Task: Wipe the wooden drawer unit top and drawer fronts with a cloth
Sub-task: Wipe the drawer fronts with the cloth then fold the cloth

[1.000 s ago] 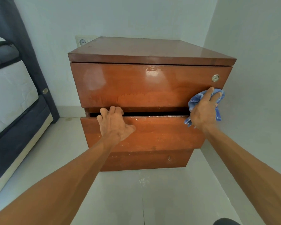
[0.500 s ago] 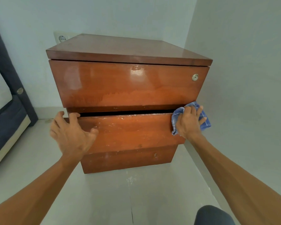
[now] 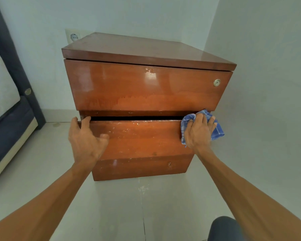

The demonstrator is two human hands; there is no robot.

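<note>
Down at the bottom edge of my feed a dark-clad knee (image 3: 224, 228) juts in over the pale floor (image 3: 125, 209), and both forearms reach from there to the drawer unit (image 3: 122, 94). The left hand (image 3: 87, 138) grips the middle drawer (image 3: 142, 138) at its left corner, fingers hooked over the top edge and thumb on the face; I read that as bracing, since the drawer stands slightly out with a dark gap above it and would likely slide under rubbing. The right hand (image 3: 199, 133) is well apart at the drawer's right end, spread fingers pressing the blue checked cloth (image 3: 217, 132) against the wood, some fabric spilling past the corner. White flecks still speckle this face, so I judge the wiping here barely begun (the bottom drawer front (image 3: 141, 168) below shows similar marks). Above, the top drawer front (image 3: 172, 91) carries a pale tide-line and a round lock (image 3: 216, 82) near its right side. Farther back lies the unit's top (image 3: 146, 49), nothing on it, and behind that a socket (image 3: 73, 37) on the wall (image 3: 129, 14).
</note>
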